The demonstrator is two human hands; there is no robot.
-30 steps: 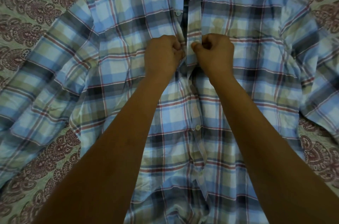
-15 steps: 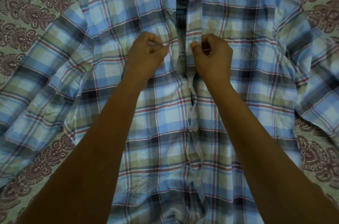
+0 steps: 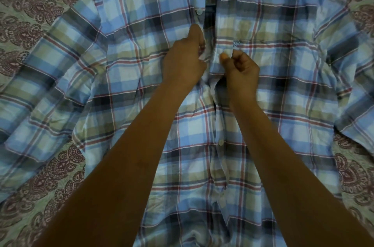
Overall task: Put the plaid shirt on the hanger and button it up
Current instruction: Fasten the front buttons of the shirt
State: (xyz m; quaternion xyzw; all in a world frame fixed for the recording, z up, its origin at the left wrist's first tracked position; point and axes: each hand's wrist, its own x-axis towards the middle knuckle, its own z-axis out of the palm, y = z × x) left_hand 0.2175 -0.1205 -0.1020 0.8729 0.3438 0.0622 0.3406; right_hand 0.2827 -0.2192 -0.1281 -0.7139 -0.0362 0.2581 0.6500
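The blue, green and red plaid shirt (image 3: 141,48) lies face up and spread out, sleeves to both sides. My left hand (image 3: 184,60) pinches the left front edge at chest height. My right hand (image 3: 240,68) pinches the right placket beside it, thumb on the white edge. The two edges almost meet between my hands. A white button (image 3: 199,11) shows above on the left edge, where the front gapes over something dark (image 3: 211,0). Another button (image 3: 221,142) sits fastened lower down. No part I can identify as the hanger shows.
The shirt rests on a pale green bedspread (image 3: 30,4) with maroon paisley print, showing at both sides. The left sleeve (image 3: 34,89) reaches the left frame edge and the right sleeve (image 3: 354,76) the right edge.
My left hand swung out to the left with its edge, then came back toward the right hand. The gap between the two front edges at chest height has narrowed again.
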